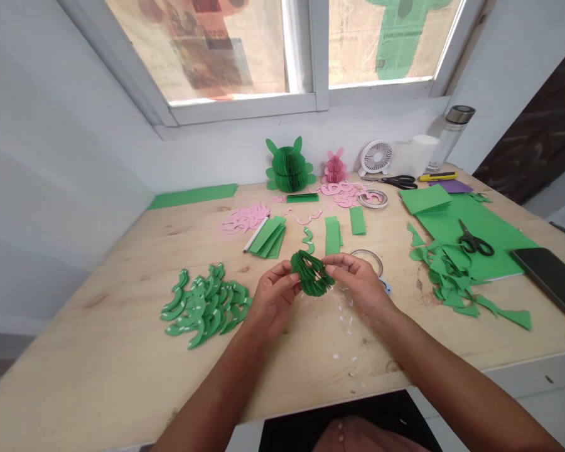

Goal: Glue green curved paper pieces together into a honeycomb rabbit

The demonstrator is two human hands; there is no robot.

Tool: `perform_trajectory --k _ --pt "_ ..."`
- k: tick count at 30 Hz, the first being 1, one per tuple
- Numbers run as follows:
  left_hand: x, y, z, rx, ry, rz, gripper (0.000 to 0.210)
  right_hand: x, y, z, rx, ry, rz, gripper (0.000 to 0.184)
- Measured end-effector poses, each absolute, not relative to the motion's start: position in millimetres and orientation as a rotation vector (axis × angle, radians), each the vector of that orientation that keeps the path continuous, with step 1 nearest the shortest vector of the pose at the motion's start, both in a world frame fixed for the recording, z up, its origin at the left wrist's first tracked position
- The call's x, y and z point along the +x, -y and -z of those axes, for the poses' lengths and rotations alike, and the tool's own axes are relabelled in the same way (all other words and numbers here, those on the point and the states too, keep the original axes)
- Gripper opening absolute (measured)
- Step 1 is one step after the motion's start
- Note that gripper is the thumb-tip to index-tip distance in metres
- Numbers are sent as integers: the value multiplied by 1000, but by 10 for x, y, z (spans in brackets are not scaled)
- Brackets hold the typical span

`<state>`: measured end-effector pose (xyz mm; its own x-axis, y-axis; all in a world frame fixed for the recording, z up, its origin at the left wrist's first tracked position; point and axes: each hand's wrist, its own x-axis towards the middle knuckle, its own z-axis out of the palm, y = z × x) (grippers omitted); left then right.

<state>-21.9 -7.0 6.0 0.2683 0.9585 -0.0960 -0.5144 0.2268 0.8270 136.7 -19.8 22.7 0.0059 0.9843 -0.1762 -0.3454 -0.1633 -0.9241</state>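
Between my two hands, a small dark green layered paper piece (pixel 309 274) is held above the table, its thin folds fanned partly apart. My left hand (pixel 275 295) pinches its left side with thumb and fingers. On the right side, my right hand (pixel 356 282) grips its edge. Left of my left hand lies a pile of curved green paper cutouts (pixel 207 304) with white strips on them. Just beyond the piece is a wavy green cutout (pixel 307 240). A roll of tape (pixel 368 254) lies behind my right hand, partly hidden by it.
Green paper scraps (pixel 452 276), black scissors (pixel 475 242), green sheets (pixel 494 226) and a phone (pixel 550 276) lie right. Pink cutouts (pixel 245 218) and folded green strips (pixel 268 237) lie behind. Farther back stand a green paper figure (pixel 289 168), a pink one (pixel 335 168) and a fan (pixel 375 157).
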Motion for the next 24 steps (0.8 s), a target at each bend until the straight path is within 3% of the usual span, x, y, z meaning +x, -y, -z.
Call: perform_trajectory --k 6,13,24 --pt "-195 80 -79 807 -732 -1152 16 1355 203 -191 -1080 874 -1441 22" --pt "-167 88 -24 983 -773 -1127 36 1316 221 -122 -1104 1015 -1376 26" --pt "-167 70 -2 1022 -850 -1168 28 1316 216 -114 -1128 1096 -1345 25"
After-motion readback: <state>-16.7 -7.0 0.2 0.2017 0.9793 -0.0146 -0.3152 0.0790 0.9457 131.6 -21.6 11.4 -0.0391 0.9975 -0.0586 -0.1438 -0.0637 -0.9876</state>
